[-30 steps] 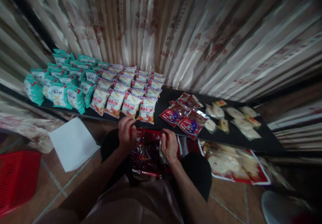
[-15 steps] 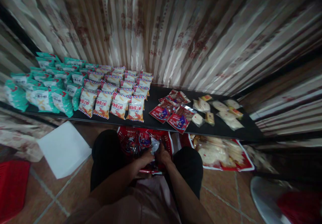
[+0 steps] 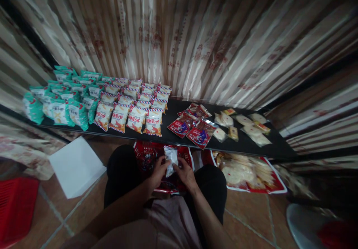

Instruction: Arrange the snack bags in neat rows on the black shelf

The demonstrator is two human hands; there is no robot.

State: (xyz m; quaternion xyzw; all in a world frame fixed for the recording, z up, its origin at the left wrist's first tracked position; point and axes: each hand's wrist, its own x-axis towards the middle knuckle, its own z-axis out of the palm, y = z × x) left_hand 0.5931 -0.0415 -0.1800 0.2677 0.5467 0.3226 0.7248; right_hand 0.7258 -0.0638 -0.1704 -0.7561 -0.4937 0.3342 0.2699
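Observation:
My left hand (image 3: 158, 171) and my right hand (image 3: 185, 173) are closed together on a small silvery snack packet (image 3: 170, 159), held upright above a red bag of packets (image 3: 145, 157) between my knees. Just beyond runs a low black shelf (image 3: 173, 111). On it lie rows of teal packets (image 3: 61, 103), rows of cream and red packets (image 3: 134, 109), three red packets (image 3: 192, 124) and several pale wrapped cakes (image 3: 246, 126).
A striped curtain (image 3: 179, 36) hangs behind the shelf. A white sheet (image 3: 75, 165) and a red basket (image 3: 15, 208) lie on the tiled floor at the left. A red-edged bag of pale cakes (image 3: 248, 172) sits under the shelf at the right. A pale round object (image 3: 307, 223) stands at lower right.
My hands went from apart at the red bag's top down into it, came together, and now lift a silvery packet out. The view shifted slightly.

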